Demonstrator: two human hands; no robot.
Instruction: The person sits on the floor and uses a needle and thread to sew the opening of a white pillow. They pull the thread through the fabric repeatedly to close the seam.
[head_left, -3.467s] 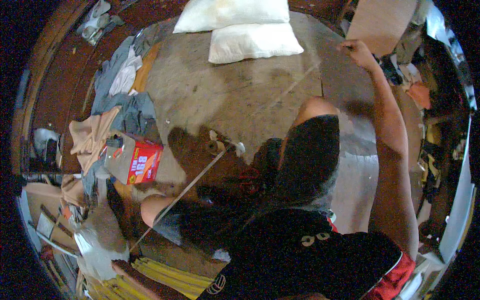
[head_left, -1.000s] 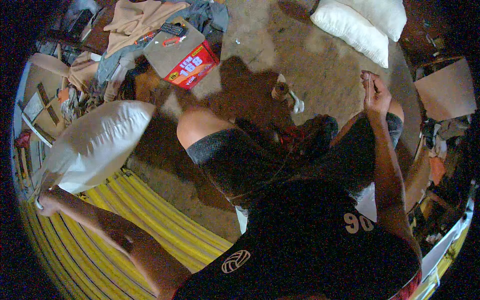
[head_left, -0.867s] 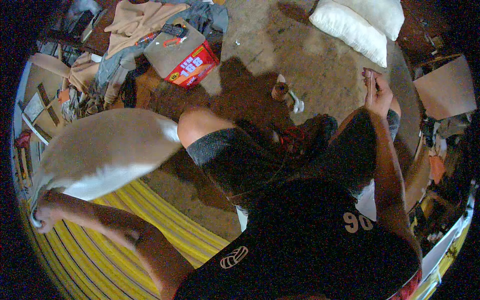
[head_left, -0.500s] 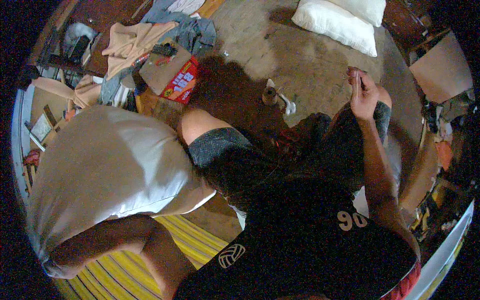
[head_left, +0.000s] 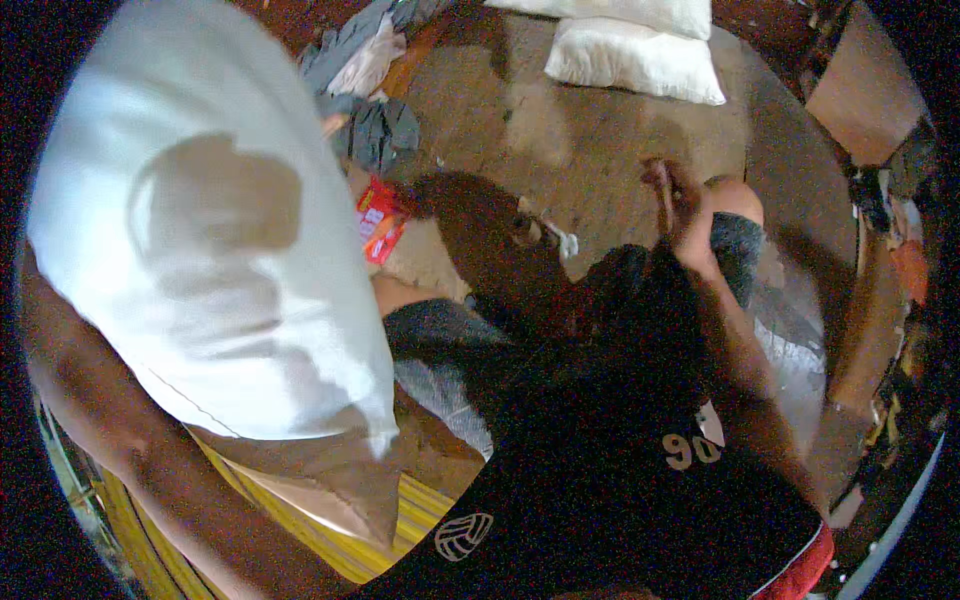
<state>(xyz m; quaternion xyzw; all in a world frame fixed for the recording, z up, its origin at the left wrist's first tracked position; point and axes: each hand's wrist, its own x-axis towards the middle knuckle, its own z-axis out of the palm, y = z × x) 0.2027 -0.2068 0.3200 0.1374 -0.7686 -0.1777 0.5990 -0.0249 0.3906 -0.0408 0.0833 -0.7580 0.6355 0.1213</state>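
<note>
A large, plump white pillow [head_left: 310, 300] stands raised and tilted at the left, above my left thigh. My left forearm [head_left: 110, 400] runs up along its left edge. The pillow hides my left hand, which appears to hold it up from behind. Over my right knee [head_left: 735, 200], my right hand [head_left: 688, 215] is raised with bent fingers pinched together. A thin, pale, needle-like thing [head_left: 668, 188] shows at those fingers, too blurred to name exactly. A shadow of a hand falls on the pillow's bright face.
Two white pillows [head_left: 635, 60] lie on the floor at the far side. A small spool-like object [head_left: 525, 228] and a white piece [head_left: 565, 243] lie beyond my legs. Behind the pillow are a red box [head_left: 382, 220] and heaped clothes [head_left: 375, 130]. A yellow striped mat [head_left: 425, 510] lies below.
The pillow has risen and swung upward from my left side, its lit face now toward me. My left arm has gone up with it. My right hand has shifted slightly left.
</note>
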